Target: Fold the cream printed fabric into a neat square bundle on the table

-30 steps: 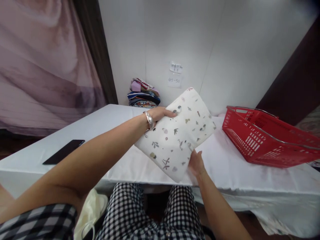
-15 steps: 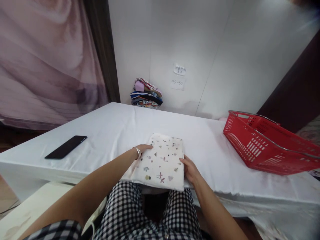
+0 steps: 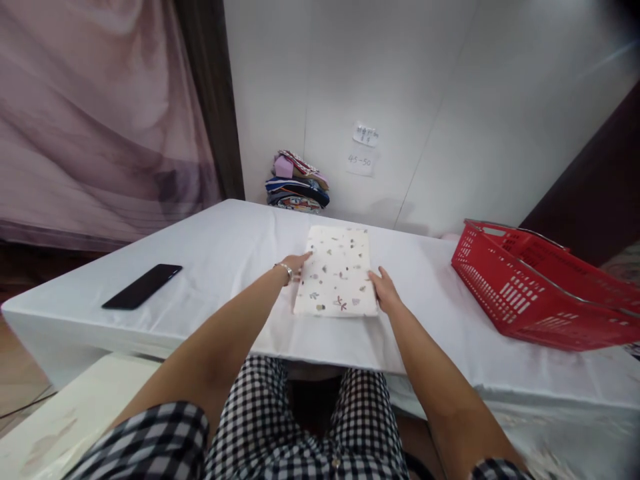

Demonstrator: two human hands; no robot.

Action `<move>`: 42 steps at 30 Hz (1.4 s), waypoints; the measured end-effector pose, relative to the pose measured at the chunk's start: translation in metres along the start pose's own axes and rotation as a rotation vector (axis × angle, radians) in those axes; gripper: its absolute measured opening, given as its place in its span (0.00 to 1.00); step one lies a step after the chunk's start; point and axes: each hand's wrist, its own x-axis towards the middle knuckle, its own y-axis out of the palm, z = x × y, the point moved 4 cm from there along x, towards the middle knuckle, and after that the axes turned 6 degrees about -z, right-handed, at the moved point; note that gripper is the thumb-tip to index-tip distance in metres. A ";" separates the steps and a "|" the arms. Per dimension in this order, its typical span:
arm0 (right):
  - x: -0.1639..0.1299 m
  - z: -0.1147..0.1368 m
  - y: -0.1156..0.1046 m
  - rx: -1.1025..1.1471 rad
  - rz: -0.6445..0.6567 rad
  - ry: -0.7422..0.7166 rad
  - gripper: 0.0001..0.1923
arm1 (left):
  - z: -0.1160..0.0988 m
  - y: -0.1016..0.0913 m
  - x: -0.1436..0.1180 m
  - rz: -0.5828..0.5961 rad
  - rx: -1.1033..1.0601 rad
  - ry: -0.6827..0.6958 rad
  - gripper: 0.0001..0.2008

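A folded white cloth (image 3: pixel 336 275) with a small print of plants lies in front of me, just over or on the white tabletop. My left hand (image 3: pixel 295 265) grips its left edge, thumb on top and the other fingers partly hidden beside and under it. At the right edge, my right hand (image 3: pixel 385 289) pinches the cloth, its thumb on the top side and its other fingers mostly out of sight. A bracelet circles my left wrist.
A black phone (image 3: pixel 143 287) lies at the left of the white-covered table (image 3: pixel 215 247). To the right stands a red plastic basket (image 3: pixel 525 293) with metal handles. Beyond the far edge rises a stack of folded clothes (image 3: pixel 298 190) by the wall, near paper notes (image 3: pixel 360 162).
Both hands have carried the folded cloth forward, away from my lap and the near table edge, toward the middle of the table. The view has shifted slightly.
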 end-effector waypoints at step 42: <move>-0.074 -0.055 -0.026 -0.510 -0.054 -0.733 0.18 | 0.101 0.013 -0.058 -0.197 0.319 0.709 0.18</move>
